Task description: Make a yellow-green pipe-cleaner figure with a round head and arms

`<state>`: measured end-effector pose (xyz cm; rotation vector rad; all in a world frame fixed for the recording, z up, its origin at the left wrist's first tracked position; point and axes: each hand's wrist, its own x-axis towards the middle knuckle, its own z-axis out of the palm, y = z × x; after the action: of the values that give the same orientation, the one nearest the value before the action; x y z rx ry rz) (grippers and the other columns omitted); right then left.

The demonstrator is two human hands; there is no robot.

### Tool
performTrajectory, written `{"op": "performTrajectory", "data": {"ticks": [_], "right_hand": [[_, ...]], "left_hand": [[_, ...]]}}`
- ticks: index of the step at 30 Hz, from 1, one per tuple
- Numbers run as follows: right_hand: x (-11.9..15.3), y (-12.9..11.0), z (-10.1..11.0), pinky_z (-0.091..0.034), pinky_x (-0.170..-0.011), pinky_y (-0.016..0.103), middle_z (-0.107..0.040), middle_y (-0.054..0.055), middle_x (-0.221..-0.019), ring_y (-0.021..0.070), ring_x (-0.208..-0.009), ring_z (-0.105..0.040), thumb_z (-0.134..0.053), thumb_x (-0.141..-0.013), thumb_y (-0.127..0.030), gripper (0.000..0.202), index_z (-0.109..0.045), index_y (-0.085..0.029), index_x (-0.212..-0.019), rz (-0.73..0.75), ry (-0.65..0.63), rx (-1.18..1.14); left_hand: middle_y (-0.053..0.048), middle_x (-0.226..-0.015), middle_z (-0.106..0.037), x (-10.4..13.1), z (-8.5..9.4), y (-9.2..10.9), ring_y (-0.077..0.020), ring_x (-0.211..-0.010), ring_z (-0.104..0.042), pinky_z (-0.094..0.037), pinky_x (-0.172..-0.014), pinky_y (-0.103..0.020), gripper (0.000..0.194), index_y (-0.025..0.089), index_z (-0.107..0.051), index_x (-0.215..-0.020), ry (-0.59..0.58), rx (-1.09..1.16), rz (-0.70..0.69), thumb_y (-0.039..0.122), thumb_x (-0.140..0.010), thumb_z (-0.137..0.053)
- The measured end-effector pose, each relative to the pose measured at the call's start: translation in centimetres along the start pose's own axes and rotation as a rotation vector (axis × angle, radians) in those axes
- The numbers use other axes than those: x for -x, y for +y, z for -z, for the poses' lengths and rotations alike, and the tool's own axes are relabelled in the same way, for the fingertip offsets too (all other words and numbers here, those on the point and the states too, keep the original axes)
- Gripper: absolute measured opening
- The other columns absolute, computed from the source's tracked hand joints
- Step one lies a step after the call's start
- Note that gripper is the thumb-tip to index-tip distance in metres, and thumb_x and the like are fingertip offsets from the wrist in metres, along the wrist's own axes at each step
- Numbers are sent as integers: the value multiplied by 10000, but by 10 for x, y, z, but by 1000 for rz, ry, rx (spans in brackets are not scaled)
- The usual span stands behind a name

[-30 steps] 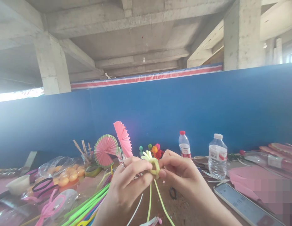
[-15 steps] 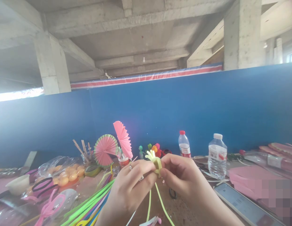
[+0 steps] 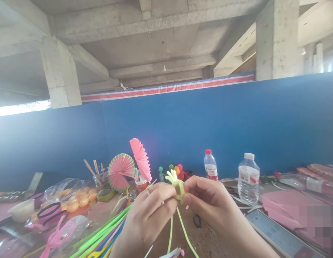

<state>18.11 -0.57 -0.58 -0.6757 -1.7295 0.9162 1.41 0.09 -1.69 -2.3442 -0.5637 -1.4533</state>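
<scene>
A pale yellow pipe-cleaner piece (image 3: 179, 187) is held between both hands, with several short tips fanning up from its top and two long stems hanging down over the brown table. My left hand (image 3: 151, 208) pinches its left side, a ring on one finger. My right hand (image 3: 209, 200) grips the right side with thumb and index finger. Left of my left hand lies a bundle of bright green, blue and yellow pipe cleaners (image 3: 104, 229). Below the hands is a small white and pink item (image 3: 173, 253), partly cut off by the frame edge.
Pink paper fans (image 3: 121, 171) stand behind at the left, near bagged orange balls (image 3: 77, 200). Two bottles, one red-capped (image 3: 210, 165) and one larger (image 3: 248, 179), stand at the back right. A phone (image 3: 279, 233) lies at the right. A blue partition (image 3: 182, 122) rises behind.
</scene>
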Motion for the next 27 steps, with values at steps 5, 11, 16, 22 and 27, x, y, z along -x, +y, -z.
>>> {"op": "performTrajectory", "data": {"ticks": [5,11,16,22,27], "right_hand": [[0,-5,1,-308,-519,245,-492,-24,-615,106,-569,-421,-501,-808,-243,115,-575,-191,-737,-9,-8,20],[-1,-1,0,-302,-487,229,-449,-43,-570,89,-534,-404,-508,-810,-225,147,-544,-186,-672,-49,16,83],[0,5,-2,-378,-455,204,-516,-32,-674,89,-537,-474,-507,-816,-268,72,-531,-225,-870,155,230,-30],[-1,4,-5,-417,-460,198,-583,-14,-694,96,-563,-534,-526,-768,-155,71,-574,-204,-749,298,292,214],[-2,6,-8,-451,-538,200,-606,-21,-713,92,-613,-560,-570,-762,-164,48,-595,-203,-773,305,313,270]], "left_hand": [[-12,-862,-600,-2,3,2,-134,-789,-559,-464,-716,-236,210,246,-625,-810,-39,-55,39,123,-826,-456],[-16,-809,-610,-3,-1,2,-128,-709,-557,-479,-662,-236,198,228,-632,-760,-30,-16,113,131,-821,-470],[-14,-795,-561,-5,-8,-7,-106,-658,-548,-449,-528,-200,165,194,-622,-727,151,92,128,30,-726,-600],[-2,-804,-532,-4,-11,-8,-87,-621,-526,-389,-439,-169,146,192,-618,-671,236,151,267,50,-703,-632],[6,-811,-526,-2,-12,-8,-99,-662,-518,-404,-524,-193,131,203,-619,-671,222,344,373,77,-698,-647]]}}
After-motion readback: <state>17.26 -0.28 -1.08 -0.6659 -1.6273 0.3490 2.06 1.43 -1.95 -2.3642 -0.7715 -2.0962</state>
